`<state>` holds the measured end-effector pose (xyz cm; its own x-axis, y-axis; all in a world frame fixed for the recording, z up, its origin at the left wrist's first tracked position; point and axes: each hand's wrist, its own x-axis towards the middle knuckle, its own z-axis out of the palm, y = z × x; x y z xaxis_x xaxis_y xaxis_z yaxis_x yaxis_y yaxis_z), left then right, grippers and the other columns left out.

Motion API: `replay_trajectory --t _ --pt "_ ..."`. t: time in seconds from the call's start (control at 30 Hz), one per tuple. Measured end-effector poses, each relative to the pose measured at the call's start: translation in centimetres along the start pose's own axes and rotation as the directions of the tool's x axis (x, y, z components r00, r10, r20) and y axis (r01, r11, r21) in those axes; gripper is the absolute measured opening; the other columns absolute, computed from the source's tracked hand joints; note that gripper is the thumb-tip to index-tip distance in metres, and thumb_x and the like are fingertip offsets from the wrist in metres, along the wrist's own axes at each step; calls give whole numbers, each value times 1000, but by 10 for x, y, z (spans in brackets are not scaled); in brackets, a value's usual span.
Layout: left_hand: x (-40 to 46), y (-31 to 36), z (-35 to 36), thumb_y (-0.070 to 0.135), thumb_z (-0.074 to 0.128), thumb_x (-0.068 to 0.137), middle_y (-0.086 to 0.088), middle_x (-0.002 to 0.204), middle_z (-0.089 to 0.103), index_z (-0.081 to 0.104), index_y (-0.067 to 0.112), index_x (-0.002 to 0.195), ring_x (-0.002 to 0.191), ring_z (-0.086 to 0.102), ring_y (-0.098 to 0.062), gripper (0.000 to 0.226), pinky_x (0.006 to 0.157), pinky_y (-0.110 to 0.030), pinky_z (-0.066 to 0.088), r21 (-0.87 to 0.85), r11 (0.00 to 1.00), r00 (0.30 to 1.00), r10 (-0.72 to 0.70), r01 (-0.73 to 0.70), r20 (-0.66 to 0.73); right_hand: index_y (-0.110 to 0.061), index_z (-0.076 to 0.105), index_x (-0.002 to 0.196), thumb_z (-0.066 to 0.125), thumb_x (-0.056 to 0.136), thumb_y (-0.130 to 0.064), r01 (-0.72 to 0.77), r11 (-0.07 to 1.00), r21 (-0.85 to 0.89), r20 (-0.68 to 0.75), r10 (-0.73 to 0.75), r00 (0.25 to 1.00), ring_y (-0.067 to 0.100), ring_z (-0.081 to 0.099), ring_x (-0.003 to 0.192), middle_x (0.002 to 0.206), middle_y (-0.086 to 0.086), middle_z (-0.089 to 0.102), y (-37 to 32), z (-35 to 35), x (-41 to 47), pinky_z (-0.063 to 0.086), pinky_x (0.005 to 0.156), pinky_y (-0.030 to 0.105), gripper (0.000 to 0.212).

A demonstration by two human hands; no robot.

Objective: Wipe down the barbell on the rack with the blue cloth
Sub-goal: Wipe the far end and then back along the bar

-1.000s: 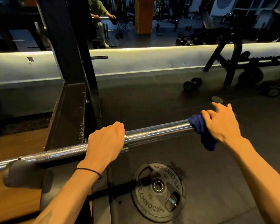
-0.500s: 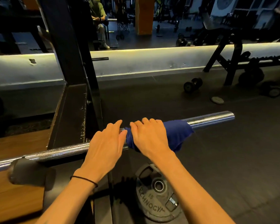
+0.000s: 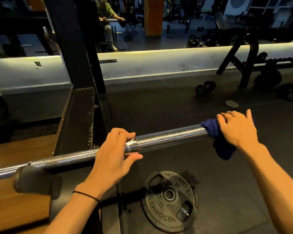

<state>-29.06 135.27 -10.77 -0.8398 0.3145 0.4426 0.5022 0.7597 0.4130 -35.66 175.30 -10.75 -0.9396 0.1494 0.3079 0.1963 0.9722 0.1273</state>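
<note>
Across the middle of the frame the bar (image 3: 169,138) runs from the lower left edge up toward the right, its thin knurled shaft resting in a padded hook (image 3: 32,180) of the rack (image 3: 74,68) at lower left and its thicker chrome sleeve reaching toward the right side. At centre the left hand (image 3: 113,159) grips the bar at the collar where shaft meets sleeve, fingers curled over the top and pressed together, thumb hooked underneath; a thin black band (image 3: 86,195) circles that wrist. At right of centre the right hand (image 3: 237,130) sits on top of the sleeve's outer end, clamping the cloth (image 3: 216,137) against the metal. Its fingers are bent over the far side and slightly spread, and the tips are hidden behind the bar. The cloth is bunched round the sleeve just left of this hand, with a loose blue fold hanging below the wrist. Beneath the sleeve, at lower centre, a black plate (image 3: 169,200) marked 15 lies flat on the dark floor (image 3: 159,107). Farther back, upper right, a dumbbell (image 3: 205,87) and a small disc (image 3: 231,104) lie on the floor near a dark bench frame (image 3: 243,65). Along the top a mirror (image 3: 176,22) reflects a person standing at a bar, above a lit white ledge (image 3: 150,63). Wooden flooring (image 3: 15,200) fills the lower left corner
</note>
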Motion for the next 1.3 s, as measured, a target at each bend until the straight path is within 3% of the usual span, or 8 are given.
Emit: replay_trajectory --t 0.27,0.57,0.73,0.83,0.9,1.07,1.17,1.3 --pt "1 2 6 43 87 65 5 122 38 47 19 138 107 40 -9 87 65 -11 36 62 997 999 -40 39 0 -23 57 96 60 86 -34 265 949 -168 73 -256 964 29 65 92 96 2 68 -91 -54 -30 44 81 44 15" --pt "4 -1 4 55 79 70 3 124 39 47 25 136 108 47 -13 80 78 -24 45 99 991 993 -102 95 66 -17 50 128 38 104 -31 576 817 -31 33 -575 818 35 63 97 111 6 66 -201 -64 -48 37 65 40 30" --pt "6 3 -12 64 40 93 8 132 52 40 28 143 101 58 -10 61 91 -31 45 81 989 980 -132 121 147 -12 64 122 8 94 -34 553 831 -62 21 -553 833 41 66 80 92 13 71 -120 -40 -26 47 65 44 66" --pt "9 -2 -24 62 31 94 17 133 51 37 38 144 97 61 -8 56 88 -33 49 16 986 953 -167 168 254 -9 70 103 17 94 -34 410 901 -140 29 -410 912 40 66 74 82 14 71 -60 -26 -12 42 68 42 60" --pt "14 -7 -30 68 35 88 20 130 51 36 39 143 94 61 -5 62 85 -29 50 20 984 928 -174 178 330 -11 70 96 28 98 -32 267 947 -178 37 -265 964 38 67 81 83 14 71 -22 -18 -4 43 77 46 47" --pt "28 -19 -34 89 35 73 15 130 52 39 30 146 107 56 -6 94 97 -35 49 -27 961 865 -235 275 444 -15 68 97 11 93 -44 6 994 -111 62 1 998 36 53 114 100 14 70 24 5 7 24 108 63 65" --pt "30 -24 -34 94 36 65 14 111 59 46 36 131 94 62 -7 88 88 -39 53 -63 954 850 -229 293 475 -12 67 106 25 99 -27 7 984 -178 11 -6 1000 42 46 120 106 18 70 17 11 3 24 106 68 45" --pt "25 -18 -34 80 33 76 15 100 59 33 37 127 77 64 -9 67 78 -38 55 -4 973 830 -194 230 522 -13 63 84 32 91 -23 116 971 -208 -41 -127 991 38 54 97 84 15 69 -33 -9 -13 34 92 60 34"
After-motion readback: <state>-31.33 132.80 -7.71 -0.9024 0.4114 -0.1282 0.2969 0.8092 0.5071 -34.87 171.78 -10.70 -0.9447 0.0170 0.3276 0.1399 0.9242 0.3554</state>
